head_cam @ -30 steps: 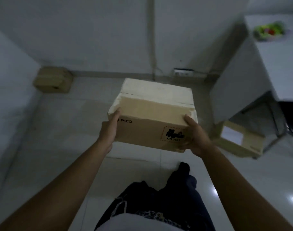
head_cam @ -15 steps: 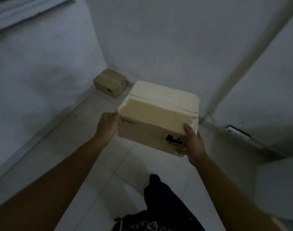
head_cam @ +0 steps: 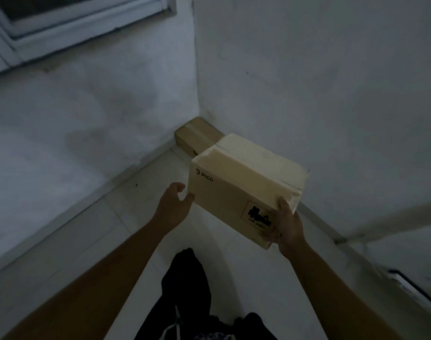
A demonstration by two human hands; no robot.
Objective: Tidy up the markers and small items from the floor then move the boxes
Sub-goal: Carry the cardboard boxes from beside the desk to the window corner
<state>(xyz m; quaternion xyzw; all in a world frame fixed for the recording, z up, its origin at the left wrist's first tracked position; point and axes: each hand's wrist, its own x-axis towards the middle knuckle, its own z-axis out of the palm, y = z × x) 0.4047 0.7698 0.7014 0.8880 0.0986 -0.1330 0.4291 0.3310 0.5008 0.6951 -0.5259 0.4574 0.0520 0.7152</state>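
White-walled corner, tiled floor, corner box, carried box

The box carries the brand name PICO in dark letters near the upper left corner of the side facing the camera, with a small round logo just to the left of the letters. Toward the lower right of that side is a label with a hatched border, a black pictogram too blurred to make out, and under it "UN" with digits that look like 3481. A dark mark on the far box is too small to read.
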